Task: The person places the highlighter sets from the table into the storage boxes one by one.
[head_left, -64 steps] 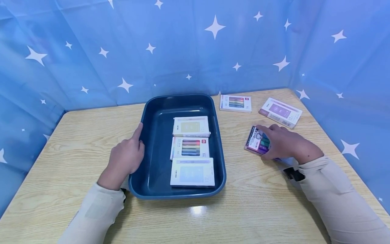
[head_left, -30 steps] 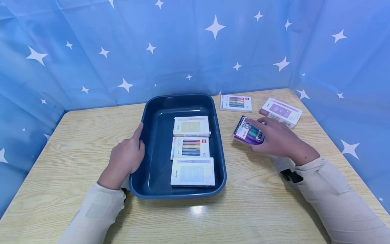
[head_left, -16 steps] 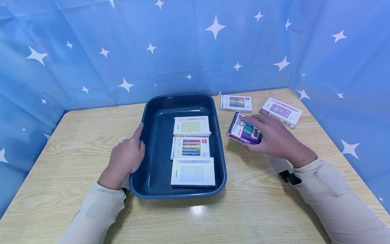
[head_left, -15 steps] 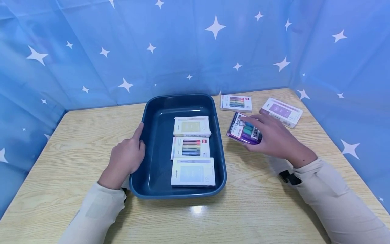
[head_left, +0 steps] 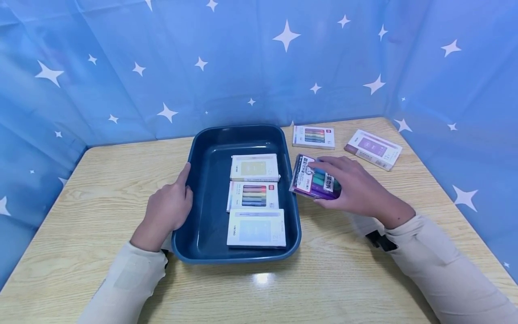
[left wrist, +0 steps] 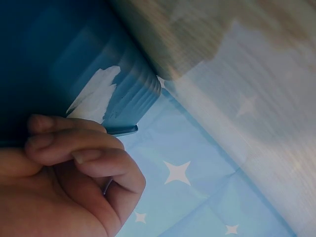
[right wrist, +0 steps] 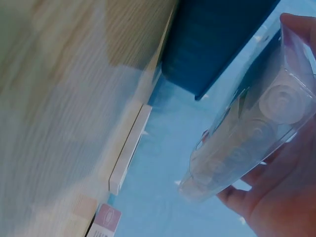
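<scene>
In the head view, my right hand (head_left: 356, 186) grips a clear plastic pack of coloured markers (head_left: 314, 180) by its right end. The pack is raised and tilted beside the right rim of a dark blue plastic bin (head_left: 292, 211). Through its transparent wall (right wrist: 247, 133), the right wrist view shows round pale marker ends. My left hand (head_left: 167, 209) holds the bin's left rim, its index finger along the edge and thumb over it. Curled fingers (left wrist: 94, 148) show against the bin's outer wall (left wrist: 128, 94) in the left wrist view.
Down the bin's right half lie a yellow-panelled box (head_left: 254, 168), a box with a marker window (head_left: 253, 196) and a blue-panelled box (head_left: 256, 229). On the wooden table (head_left: 344, 270) at back right are another windowed box (head_left: 313, 137) and a purple-panelled box (head_left: 374, 149). A star-patterned curtain (head_left: 243, 67) hangs behind.
My right hand has lifted the marker pack from the table and carried it left to the bin's right rim. My left hand and the boxes have stayed put.
</scene>
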Tool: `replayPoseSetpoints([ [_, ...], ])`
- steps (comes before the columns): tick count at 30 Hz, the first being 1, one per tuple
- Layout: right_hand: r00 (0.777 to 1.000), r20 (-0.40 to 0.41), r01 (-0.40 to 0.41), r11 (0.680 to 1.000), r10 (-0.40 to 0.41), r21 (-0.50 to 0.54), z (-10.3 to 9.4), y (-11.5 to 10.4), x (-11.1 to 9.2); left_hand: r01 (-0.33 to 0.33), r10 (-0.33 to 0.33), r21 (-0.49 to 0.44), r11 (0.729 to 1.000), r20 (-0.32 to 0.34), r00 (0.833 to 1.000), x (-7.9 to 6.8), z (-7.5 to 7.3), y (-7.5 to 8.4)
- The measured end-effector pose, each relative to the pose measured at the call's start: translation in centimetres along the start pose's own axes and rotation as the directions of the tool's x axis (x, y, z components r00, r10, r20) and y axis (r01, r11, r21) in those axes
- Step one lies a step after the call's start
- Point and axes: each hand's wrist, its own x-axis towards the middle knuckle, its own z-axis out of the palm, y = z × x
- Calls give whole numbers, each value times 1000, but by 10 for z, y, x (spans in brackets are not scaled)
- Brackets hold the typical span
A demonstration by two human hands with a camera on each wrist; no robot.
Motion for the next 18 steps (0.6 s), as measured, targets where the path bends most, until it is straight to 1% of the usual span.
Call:
replayPoseSetpoints([
  [8,998,8,58,998,-58,-6,6,-5,0,6,-6,4,1000,3,1000,0,0,0],
  [18,995,3,95,995,-95,8,7,-8,-2,10,-10,3,1000,10,1000,1,1,-1],
])
